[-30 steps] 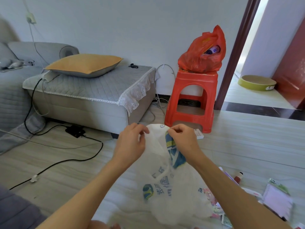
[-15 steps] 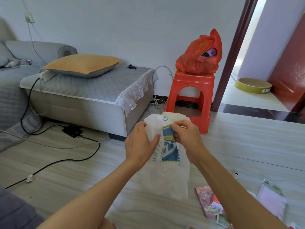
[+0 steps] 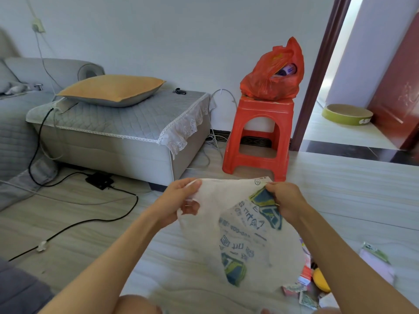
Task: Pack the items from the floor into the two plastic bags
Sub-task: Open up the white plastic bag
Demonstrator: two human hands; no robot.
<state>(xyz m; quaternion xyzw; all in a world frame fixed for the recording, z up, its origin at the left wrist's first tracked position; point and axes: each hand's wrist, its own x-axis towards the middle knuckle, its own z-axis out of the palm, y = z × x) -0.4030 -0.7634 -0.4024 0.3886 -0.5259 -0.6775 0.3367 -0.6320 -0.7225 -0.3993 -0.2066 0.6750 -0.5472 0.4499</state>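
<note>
Compared with half a second earlier, both hands have drawn apart, spreading the white plastic bag (image 3: 240,225) wider across the lower centre of the frame. Left hand (image 3: 179,200) pinches the bag's upper left edge in a closed grip; right hand (image 3: 284,201) pinches its upper right edge likewise, the bag hanging below and between them. Loose items (image 3: 303,284) lie on the floor (image 3: 353,200) at lower right; a red bag (image 3: 272,75) sits on the red stool (image 3: 260,130).

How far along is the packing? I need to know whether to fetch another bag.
The red bag sits filled on the stool. Both hands, left and right, are spreading the white bag open. Items on the floor remain unpacked.
</note>
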